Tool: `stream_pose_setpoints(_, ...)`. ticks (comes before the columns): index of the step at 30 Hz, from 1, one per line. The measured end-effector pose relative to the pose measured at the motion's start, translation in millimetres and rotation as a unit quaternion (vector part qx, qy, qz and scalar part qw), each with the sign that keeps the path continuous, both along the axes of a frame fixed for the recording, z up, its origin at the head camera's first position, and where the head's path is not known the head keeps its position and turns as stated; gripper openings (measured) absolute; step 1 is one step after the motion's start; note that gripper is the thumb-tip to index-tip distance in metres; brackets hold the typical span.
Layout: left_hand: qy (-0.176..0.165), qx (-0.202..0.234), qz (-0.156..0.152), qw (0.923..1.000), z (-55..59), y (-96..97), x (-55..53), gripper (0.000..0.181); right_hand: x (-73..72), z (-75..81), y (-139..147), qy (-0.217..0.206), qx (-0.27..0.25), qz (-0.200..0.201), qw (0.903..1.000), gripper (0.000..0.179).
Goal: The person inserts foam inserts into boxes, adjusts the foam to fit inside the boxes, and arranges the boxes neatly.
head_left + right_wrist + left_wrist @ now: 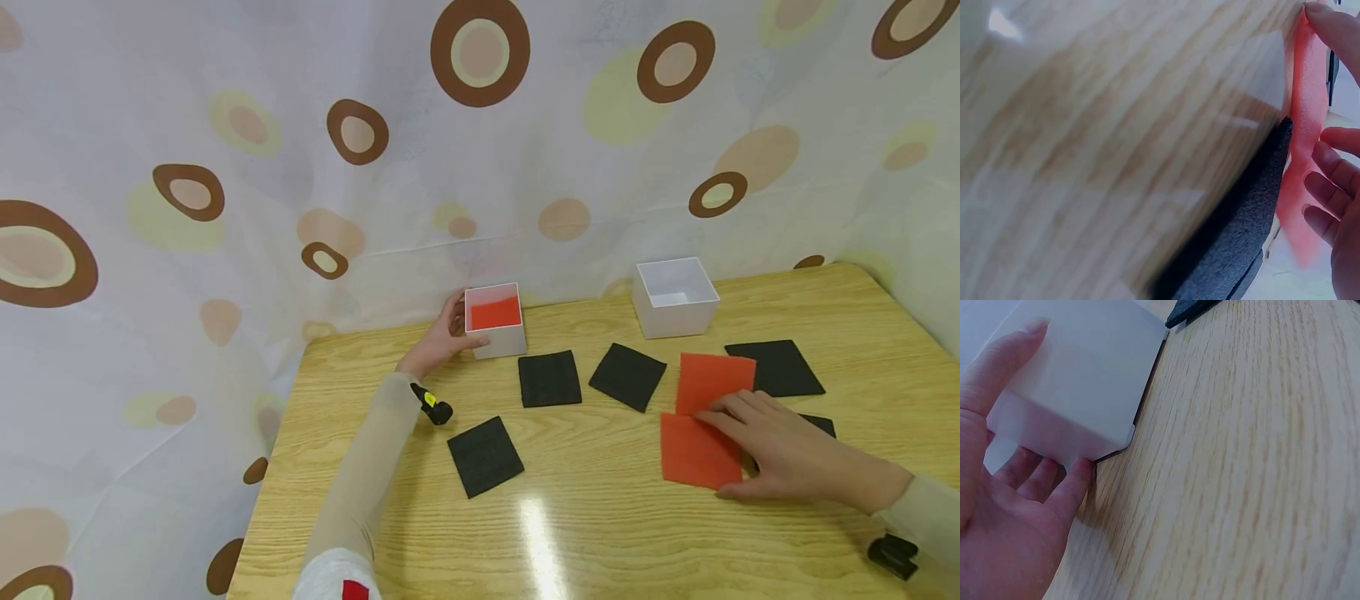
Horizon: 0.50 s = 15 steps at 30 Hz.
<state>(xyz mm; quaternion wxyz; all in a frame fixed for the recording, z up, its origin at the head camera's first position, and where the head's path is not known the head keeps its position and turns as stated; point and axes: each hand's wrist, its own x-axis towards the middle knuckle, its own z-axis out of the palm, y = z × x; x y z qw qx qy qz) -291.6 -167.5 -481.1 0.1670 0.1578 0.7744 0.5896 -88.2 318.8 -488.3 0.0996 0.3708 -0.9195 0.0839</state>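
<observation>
At the back left, my left hand holds a small white box, thumb on the front wall and the other fingers around its far side. Inside that box lies a red square piece. On the right, my right hand grips a thin red square between thumb and fingertips. In the right wrist view this red square looks slightly bent. A second red square lies just beyond it, partly over a black square. Another black square is mostly hidden by my right hand.
A second white box stands at the back right, with no piece visible in it. More black squares lie on the wooden table: one at front left, others near the middle. A patterned curtain hangs behind.
</observation>
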Motion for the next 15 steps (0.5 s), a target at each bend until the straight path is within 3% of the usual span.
stream_pose_setpoints(11, 0.004, 0.014, -0.003, 0.9999, 1.3, 0.9, 1.0, 0.098, -3.2, 0.6, -0.8, 0.0, -0.001, 0.014, 0.9999, 0.09)
stream_pose_setpoints(15, 0.0, 0.012, -0.001, 0.9999, -1.5, 0.3, 0.0, 0.099, -2.6, 0.7, -1.0, -0.02, -0.002, 0.013, 0.9997, 0.086)
